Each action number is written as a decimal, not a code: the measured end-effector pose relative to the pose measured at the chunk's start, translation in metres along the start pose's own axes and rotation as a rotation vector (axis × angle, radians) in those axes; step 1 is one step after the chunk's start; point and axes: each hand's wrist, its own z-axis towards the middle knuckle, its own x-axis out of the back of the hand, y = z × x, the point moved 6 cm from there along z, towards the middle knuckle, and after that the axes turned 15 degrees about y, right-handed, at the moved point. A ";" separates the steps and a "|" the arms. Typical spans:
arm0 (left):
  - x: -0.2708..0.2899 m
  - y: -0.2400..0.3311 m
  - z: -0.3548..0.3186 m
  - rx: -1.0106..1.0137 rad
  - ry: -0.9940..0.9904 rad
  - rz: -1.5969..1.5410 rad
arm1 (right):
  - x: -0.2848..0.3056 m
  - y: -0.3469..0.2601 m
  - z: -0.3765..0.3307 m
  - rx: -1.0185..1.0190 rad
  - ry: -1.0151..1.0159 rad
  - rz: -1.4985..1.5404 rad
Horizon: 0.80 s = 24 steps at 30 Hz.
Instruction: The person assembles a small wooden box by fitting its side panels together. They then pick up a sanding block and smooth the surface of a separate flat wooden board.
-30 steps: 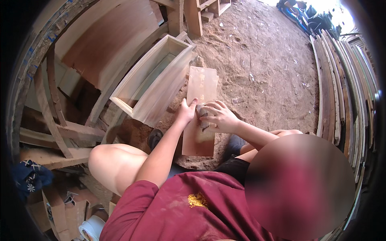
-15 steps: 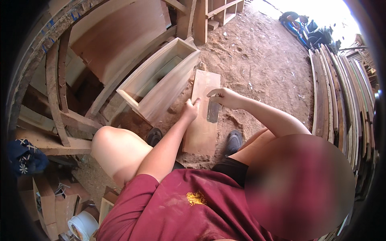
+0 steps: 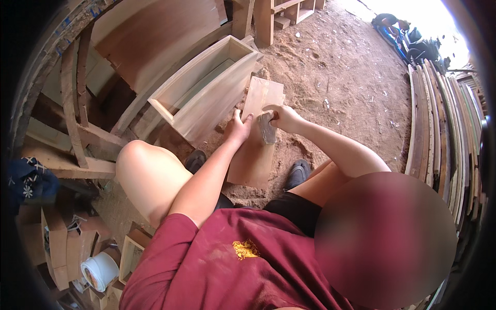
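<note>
My left hand (image 3: 237, 127) grips the left edge of a flat, pale brown wooden board (image 3: 251, 168), its thumb lying on the face. The board stands tilted between my feet, its long side running away from me. Over its right edge, the bent fingers of my right hand (image 3: 283, 118) pinch the far end of a small grey rectangular sheet that looks like sandpaper (image 3: 266, 130). This sheet lies over the board's face; whether all of it touches the wood, I cannot tell.
Left of the board stands a long open wooden box (image 3: 209, 98), like a drawer. Wooden frames (image 3: 72, 119) and a large panel (image 3: 160, 41) fill the far left. Stacked planks (image 3: 444, 134) line the right side. A white bucket (image 3: 99, 271) sits at lower left, on sandy ground.
My right hand has closed on the grey sheet, which lay flat on the board before and now sits farther up and tilted. In the picture, the board has shifted slightly up and left.
</note>
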 end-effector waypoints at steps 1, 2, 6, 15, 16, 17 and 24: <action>0.006 0.002 -0.003 0.000 0.016 -0.027 | 0.001 -0.002 0.003 -0.007 -0.011 0.016; 0.008 -0.001 -0.008 0.031 -0.001 -0.045 | 0.000 0.002 0.005 -0.115 -0.044 0.080; 0.015 -0.005 -0.021 -0.072 -0.061 0.104 | -0.010 0.020 0.028 -0.326 -0.112 0.438; 0.060 0.036 -0.073 -0.470 0.149 0.279 | 0.043 -0.010 0.030 0.074 0.287 0.106; 0.064 0.033 -0.076 -0.533 0.187 0.355 | 0.047 -0.023 0.023 0.301 0.336 0.023; 0.063 0.023 -0.066 -0.504 0.200 0.275 | 0.049 -0.035 0.014 0.528 0.382 -0.062; 0.030 0.024 -0.042 -0.478 0.192 0.152 | 0.009 -0.008 -0.032 0.592 0.147 -0.195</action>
